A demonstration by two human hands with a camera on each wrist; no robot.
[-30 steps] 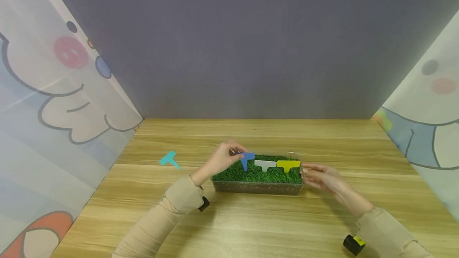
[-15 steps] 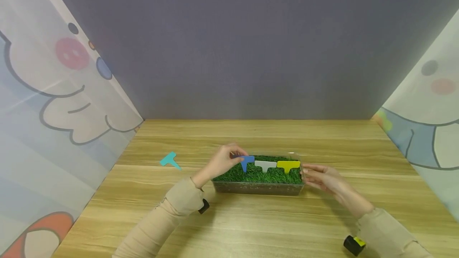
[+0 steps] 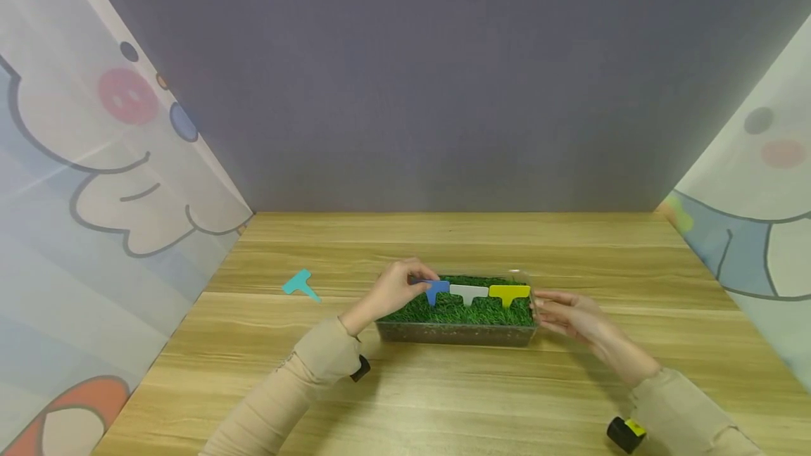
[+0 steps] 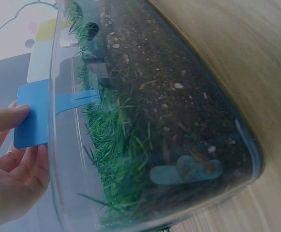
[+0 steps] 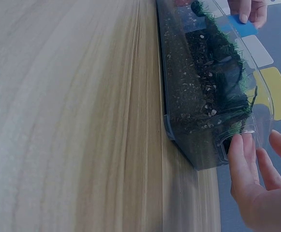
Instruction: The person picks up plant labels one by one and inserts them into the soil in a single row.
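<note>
My left hand [image 3: 395, 288] pinches a blue T-shaped plant label [image 3: 437, 291] by its top, thumb on one face and fingers behind. The label's stem [image 4: 77, 100] stands upright with its tip in the green grass inside a clear plastic planter box [image 3: 456, 334]. A white plant label [image 3: 469, 292] and a yellow plant label [image 3: 509, 292] stand beside it in a row to the right. At the box's right end, my right hand [image 3: 573, 314] touches the end wall with fairly straight fingers [image 5: 240, 157]; its thumb is near the rim.
A teal T-shaped plant label [image 3: 302, 284] lies flat on the wooden table [image 3: 469, 400], left of the box. A grey panel [image 3: 405, 83] rises behind the table. Cartoon-printed sheets stand on both sides. Dark soil [image 4: 155, 82] fills the box under the grass.
My left hand has moved down with the blue plant label, whose top is now about level with the white and yellow ones. My right hand stays at the box's end.
</note>
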